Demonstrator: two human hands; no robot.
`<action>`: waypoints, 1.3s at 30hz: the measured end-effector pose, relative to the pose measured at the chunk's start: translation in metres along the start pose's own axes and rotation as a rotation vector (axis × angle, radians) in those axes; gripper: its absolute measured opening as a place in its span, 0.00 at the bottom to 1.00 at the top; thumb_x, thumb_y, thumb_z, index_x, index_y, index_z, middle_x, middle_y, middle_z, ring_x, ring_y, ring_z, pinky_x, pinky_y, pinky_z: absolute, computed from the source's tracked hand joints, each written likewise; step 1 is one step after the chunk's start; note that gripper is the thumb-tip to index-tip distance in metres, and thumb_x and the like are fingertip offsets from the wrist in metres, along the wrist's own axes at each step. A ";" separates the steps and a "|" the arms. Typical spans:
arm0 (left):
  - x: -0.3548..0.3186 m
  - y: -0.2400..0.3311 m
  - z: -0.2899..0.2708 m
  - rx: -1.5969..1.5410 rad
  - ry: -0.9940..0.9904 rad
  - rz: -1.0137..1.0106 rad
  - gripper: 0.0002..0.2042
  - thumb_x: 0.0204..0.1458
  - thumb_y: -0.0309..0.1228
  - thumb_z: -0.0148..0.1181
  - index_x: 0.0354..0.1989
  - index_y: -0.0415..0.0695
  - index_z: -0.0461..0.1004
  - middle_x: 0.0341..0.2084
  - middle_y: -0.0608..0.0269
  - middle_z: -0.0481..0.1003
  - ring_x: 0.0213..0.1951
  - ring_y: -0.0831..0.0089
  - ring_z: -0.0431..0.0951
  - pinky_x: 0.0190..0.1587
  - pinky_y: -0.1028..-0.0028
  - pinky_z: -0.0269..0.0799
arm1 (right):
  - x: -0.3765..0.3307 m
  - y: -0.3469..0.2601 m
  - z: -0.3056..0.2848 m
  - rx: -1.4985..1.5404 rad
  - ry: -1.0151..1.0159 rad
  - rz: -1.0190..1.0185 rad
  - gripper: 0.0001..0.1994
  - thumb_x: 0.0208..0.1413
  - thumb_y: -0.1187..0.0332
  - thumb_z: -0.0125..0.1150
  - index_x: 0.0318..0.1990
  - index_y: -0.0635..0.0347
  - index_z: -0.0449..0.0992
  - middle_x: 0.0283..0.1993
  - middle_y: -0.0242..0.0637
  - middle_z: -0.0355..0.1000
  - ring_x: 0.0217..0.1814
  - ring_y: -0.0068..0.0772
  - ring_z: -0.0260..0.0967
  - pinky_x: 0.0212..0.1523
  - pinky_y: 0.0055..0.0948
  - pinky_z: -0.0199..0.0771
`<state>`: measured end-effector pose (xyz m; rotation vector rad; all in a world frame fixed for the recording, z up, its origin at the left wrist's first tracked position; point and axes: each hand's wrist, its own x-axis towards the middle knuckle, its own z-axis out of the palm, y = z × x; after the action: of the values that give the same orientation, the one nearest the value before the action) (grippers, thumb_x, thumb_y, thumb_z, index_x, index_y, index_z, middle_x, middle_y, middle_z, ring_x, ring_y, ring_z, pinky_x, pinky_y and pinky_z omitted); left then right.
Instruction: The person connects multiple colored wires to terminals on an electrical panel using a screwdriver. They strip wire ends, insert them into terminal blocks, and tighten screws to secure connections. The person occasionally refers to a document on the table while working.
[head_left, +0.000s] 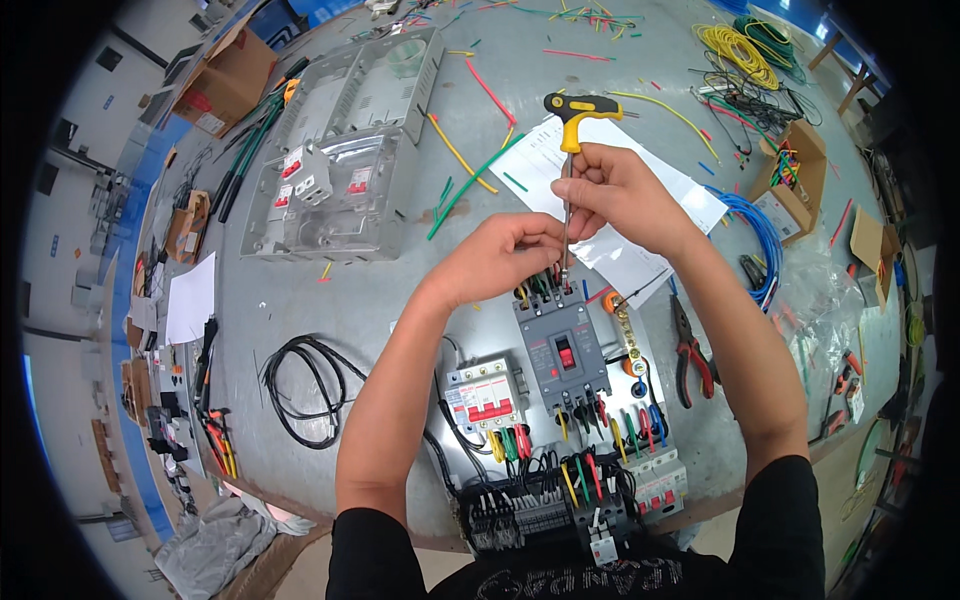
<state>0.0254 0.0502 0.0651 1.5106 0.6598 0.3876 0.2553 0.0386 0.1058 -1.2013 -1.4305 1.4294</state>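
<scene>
My right hand (632,198) pinches the shaft of a yellow-and-black T-handle hex key (572,132), which stands nearly upright. Its lower tip reaches the upper terminals of a grey moulded-case circuit breaker (560,345) with a red switch. Beside the shaft, just above those terminals, my left hand (492,256) has its fingers curled together; what lies between its fingertips is hidden. Short coloured wires enter the breaker at both ends. To its left is a white miniature circuit breaker (484,398) with red levers, and to its right a busbar strip (628,340) with orange insulators.
Red-handled pliers (692,355) and a coil of blue wire (758,235) lie right. Black cable (305,390) is looped at left. A transparent enclosure (330,190) lies beyond my left arm, papers (660,190) beyond the breaker. Wire scraps and cardboard boxes (228,80) surround these.
</scene>
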 end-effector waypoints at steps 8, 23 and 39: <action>0.009 -0.010 -0.007 0.153 -0.080 -0.095 0.12 0.62 0.27 0.56 0.46 0.36 0.84 0.42 0.61 0.84 0.45 0.76 0.80 0.52 0.71 0.76 | 0.012 0.015 -0.006 0.023 -0.076 0.089 0.13 0.68 0.60 0.68 0.41 0.61 0.73 0.29 0.32 0.78 0.26 0.22 0.80 0.27 0.21 0.81; 0.027 -0.013 -0.012 0.226 -0.161 -0.208 0.14 0.59 0.34 0.52 0.39 0.37 0.82 0.40 0.59 0.83 0.46 0.71 0.79 0.54 0.70 0.73 | 0.014 0.009 0.002 -0.008 -0.233 0.051 0.09 0.70 0.67 0.65 0.39 0.61 0.75 0.31 0.28 0.75 0.29 0.20 0.79 0.29 0.21 0.79; 0.046 0.026 -0.030 0.437 -0.521 -0.142 0.14 0.56 0.38 0.70 0.43 0.42 0.88 0.33 0.63 0.85 0.38 0.75 0.81 0.45 0.71 0.76 | -0.047 -0.028 0.009 -0.572 -0.289 -0.465 0.12 0.62 0.71 0.66 0.49 0.65 0.75 0.38 0.50 0.79 0.43 0.60 0.78 0.44 0.47 0.78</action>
<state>0.0471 0.1033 0.0849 1.8655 0.4433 -0.2767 0.2560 -0.0068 0.1370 -0.9046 -2.2485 0.9166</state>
